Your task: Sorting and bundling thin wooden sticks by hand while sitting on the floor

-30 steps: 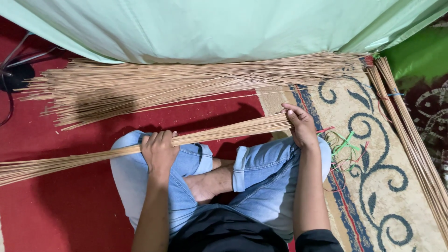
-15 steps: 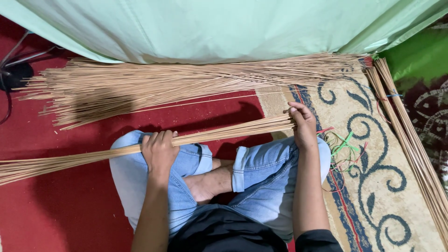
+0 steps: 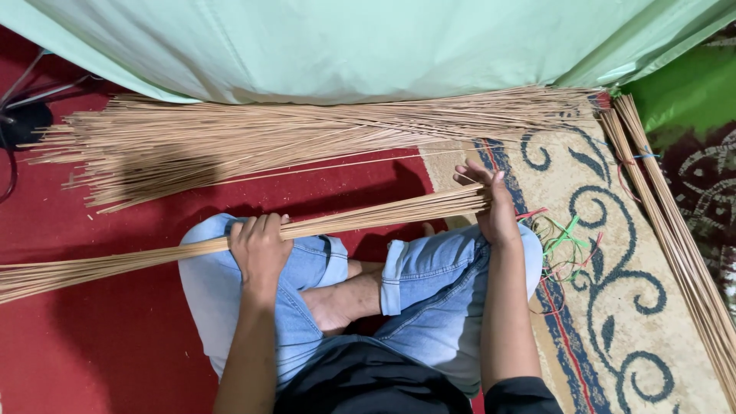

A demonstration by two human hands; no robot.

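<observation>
A long bundle of thin tan sticks [image 3: 368,217] lies across my lap, running from the left edge to above my right knee. My left hand [image 3: 259,247] is closed around the bundle over my left knee. At the bundle's right end, my right hand [image 3: 493,205] presses its flat palm and fingers against the stick tips. I sit cross-legged in light blue jeans [image 3: 429,276].
A big loose pile of the same sticks [image 3: 253,138] lies on the red carpet ahead, below a pale green cloth [image 3: 368,46]. Another stick bundle [image 3: 675,238] runs along the right side on a patterned rug [image 3: 613,307]. Green and red strings [image 3: 563,245] lie by my right knee. Black cables [image 3: 15,123] sit far left.
My right hand has shifted slightly at the bundle's end, its fingers now spread flatter against the tips. The left hand and the bundle stay put.
</observation>
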